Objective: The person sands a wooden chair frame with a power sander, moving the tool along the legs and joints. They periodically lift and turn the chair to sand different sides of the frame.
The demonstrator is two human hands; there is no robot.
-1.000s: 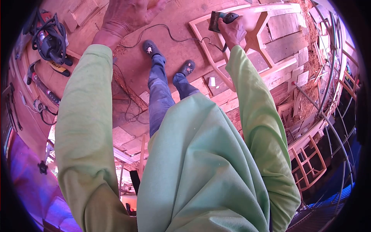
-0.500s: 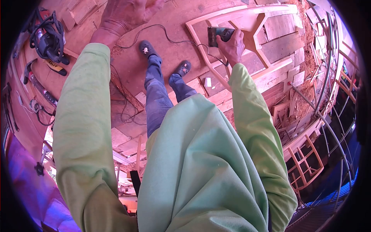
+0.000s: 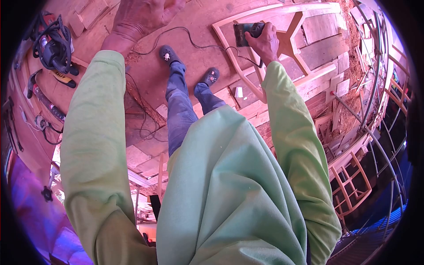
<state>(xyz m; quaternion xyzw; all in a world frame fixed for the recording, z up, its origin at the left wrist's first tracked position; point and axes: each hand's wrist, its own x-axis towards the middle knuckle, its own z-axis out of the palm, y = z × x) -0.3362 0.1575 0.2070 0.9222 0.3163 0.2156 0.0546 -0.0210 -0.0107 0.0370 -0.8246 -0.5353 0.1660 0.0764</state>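
Plank floor, sawdust-strewn; pale wooden frame (image 3: 282,26) lying flat.
Right hand (image 3: 265,42) grip wrapped round boxy dark sander (image 3: 244,33) on frame; left hand (image 3: 141,15) beside it, fingers spread, empty.

— What sort of place is this?
— A woodworking shop — pale wooden frames (image 3: 282,48) lie on a plank floor (image 3: 194,62), offcuts and sawdust (image 3: 353,66) piled beside them, corded power tools (image 3: 55,44) along the edge, more frames (image 3: 351,185) stacked nearby.
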